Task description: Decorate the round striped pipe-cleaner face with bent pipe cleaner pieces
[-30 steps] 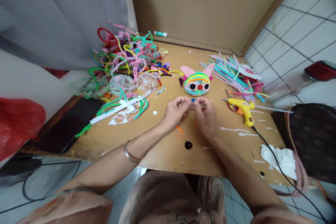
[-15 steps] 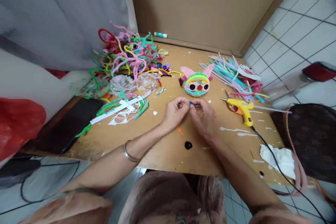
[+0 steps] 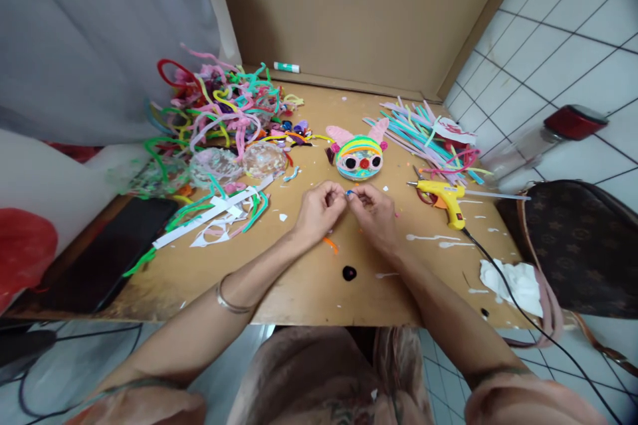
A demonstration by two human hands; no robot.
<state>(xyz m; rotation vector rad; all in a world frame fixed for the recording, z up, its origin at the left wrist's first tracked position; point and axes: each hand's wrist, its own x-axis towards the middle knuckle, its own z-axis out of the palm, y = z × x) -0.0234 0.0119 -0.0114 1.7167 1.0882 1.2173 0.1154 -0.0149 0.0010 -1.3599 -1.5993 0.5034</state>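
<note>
Pinching shared: small blue piece [image 3: 350,192] held between closed fingertips of left hand [image 3: 319,210] and right hand [image 3: 376,214]; grip best kept light, wrists steadied.

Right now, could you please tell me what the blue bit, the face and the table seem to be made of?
The blue bit, pinched between left hand and right hand: too small to tell, perhaps pipe cleaner. The face: seemingly coiled pipe cleaner, fuzzy and matt, in coloured bands. The table: probably wood or board, dull tan, scuffed, with white smears.
</note>
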